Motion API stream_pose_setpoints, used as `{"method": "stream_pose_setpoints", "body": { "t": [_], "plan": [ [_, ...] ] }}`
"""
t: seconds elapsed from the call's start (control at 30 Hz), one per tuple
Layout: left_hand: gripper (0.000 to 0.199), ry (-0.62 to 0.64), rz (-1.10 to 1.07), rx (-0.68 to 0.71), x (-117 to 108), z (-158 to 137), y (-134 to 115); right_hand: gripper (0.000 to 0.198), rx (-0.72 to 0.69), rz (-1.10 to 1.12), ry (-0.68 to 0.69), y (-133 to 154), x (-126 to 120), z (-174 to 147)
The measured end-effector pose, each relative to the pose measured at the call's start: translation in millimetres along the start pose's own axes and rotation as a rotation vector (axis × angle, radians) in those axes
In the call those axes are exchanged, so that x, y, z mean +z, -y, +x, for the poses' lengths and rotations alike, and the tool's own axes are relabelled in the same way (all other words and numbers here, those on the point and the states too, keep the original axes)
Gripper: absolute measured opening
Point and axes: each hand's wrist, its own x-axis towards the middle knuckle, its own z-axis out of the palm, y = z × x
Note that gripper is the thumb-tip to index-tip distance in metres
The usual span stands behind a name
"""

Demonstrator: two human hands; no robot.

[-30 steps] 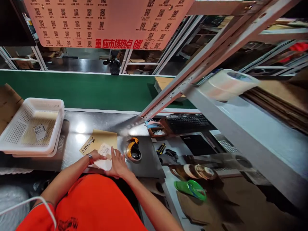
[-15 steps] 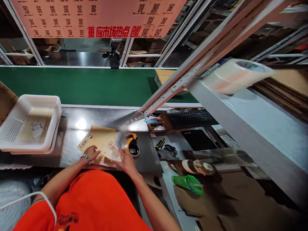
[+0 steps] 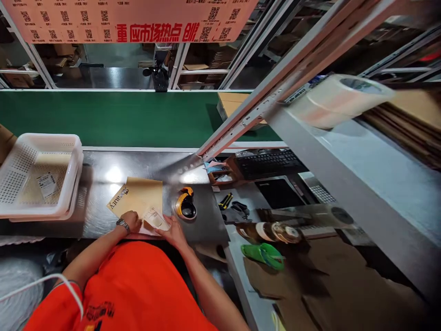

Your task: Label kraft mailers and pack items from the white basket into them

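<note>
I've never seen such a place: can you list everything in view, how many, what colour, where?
Tan sheets: at least 2, tan, bench, by the hands
White packet: 1, white, over the tan sheets
Tape dispenser: 1, orange-black, bench, right of hands
Baskets: 2 stacked, white, bench's left
Bench: 1, silver, centre
Belt: 1, green, beyond bench
Box: 1, brown, on belt
Sign: 1, pink, top
Tape rolls: seemingly 2, whitish, right-hand shelf
Keyboard: 1, black, right of bench
Hand tool: 1, yellow-black, near keyboard
Cup: 1, green, lower right
Jar-like thing: 1, brown, beside cup
Cardboard: several, brown, lower right
Shirt: 1, orange-red, bottom
Left hand: 1, bare, on the tan sheets
Right hand: 1, bare, holding the white packet
</note>
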Motion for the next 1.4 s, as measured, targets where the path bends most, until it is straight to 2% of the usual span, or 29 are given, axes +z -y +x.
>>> {"method": "stream_pose_setpoints", "body": {
  "t": [0.07, 0.23, 0.37, 0.5, 0.63, 0.7, 0.83, 1.0, 1.17, 1.4],
  "plan": [
    [0.033, -0.013, 0.024, 0.012, 2, 2, 0, 0.081, 0.013, -0.001, -0.011, 3, 6, 5],
    [0.027, -0.029, 0.008, 0.02, 8, 7, 5, 0.083, 0.008, 0.035, -0.007, 0, 15, 8],
    [0.013, -0.01, -0.088, -0.001, 7, 12, 17, 0.086, 0.003, 0.074, 0.004, -5, 23, 6],
    [0.013, -0.009, -0.149, 0.005, 5, 19, 25, 0.084, -0.01, 0.044, 0.029, -10, 32, 5],
    [0.002, -0.001, -0.149, 0.018, 8, 27, 28, 0.081, 0.0, 0.023, 0.02, -17, 37, 3],
    [0.006, -0.009, -0.142, 0.023, 11, 28, 29, 0.079, 0.007, 0.013, 0.017, -20, 38, 0],
    [0.033, -0.027, -0.118, 0.033, 18, 28, 29, 0.083, 0.044, 0.028, -0.008, -22, 34, -7],
    [0.027, -0.009, -0.091, 0.048, 19, 30, 29, 0.085, 0.03, 0.086, -0.018, -22, 30, -10],
    [0.005, -0.007, -0.084, 0.07, 15, 29, 30, 0.087, -0.011, 0.11, -0.005, -21, 34, -6],
    [0.011, -0.103, -0.208, 0.057, 13, 23, 30, 0.073, -0.075, 0.02, 0.069, -17, 39, -3]
  ]
}}
